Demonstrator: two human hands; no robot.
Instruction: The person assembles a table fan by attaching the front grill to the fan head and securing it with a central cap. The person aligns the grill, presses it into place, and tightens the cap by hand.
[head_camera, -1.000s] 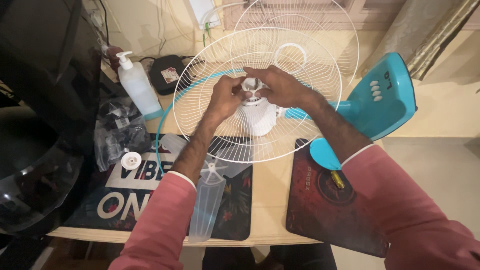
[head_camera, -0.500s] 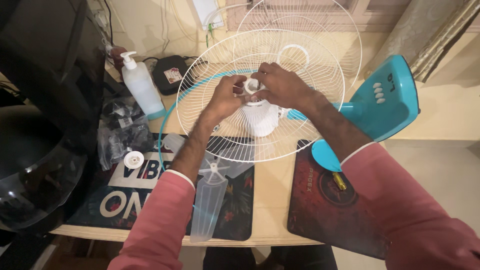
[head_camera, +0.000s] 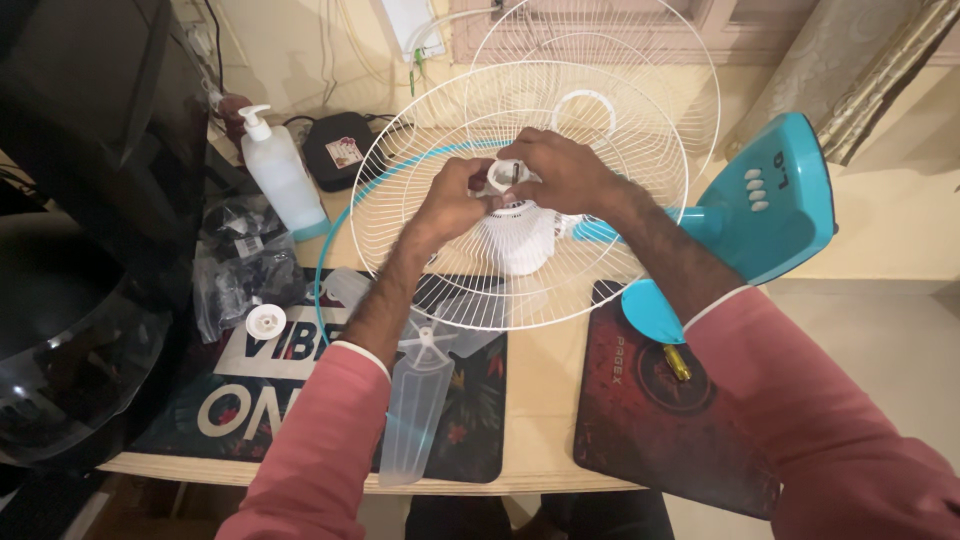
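1. The left hand (head_camera: 452, 205) is pinching the left edge of a small white plastic ring nut (head_camera: 503, 177), with the fingers closed narrowly on it.
2. The right hand (head_camera: 565, 172) is curling over the same ring nut from 3 o'clock, with the fingertips pressing on its top and right side, so both hands are gripping this one part.
3. The ring nut is sitting at the centre of the round white wire rear fan guard (head_camera: 520, 190), directly on top of the white ribbed plastic motor housing (head_camera: 518, 238).
4. The teal plastic fan body with a row of white buttons (head_camera: 770, 200) is lying at 3 o'clock of the guard, and its neck is running under the right wrist.
5. A second white wire guard with a solid white centre ring (head_camera: 590, 60) is leaning behind the first at 12 o'clock.
6. The clear plastic fan blade (head_camera: 425, 385) is lying at 6 o'clock of the guard on a dark printed desk mat (head_camera: 225, 410), just beside the left forearm.
7. A small white round plastic cap (head_camera: 265, 321) is resting at 8 o'clock on that mat.
8. A white pump bottle (head_camera: 280, 175) is standing at 9 o'clock.
9. A small brass-coloured piece (head_camera: 678, 363) is lying on the dark red mouse pad (head_camera: 650, 420) at 5 o'clock.
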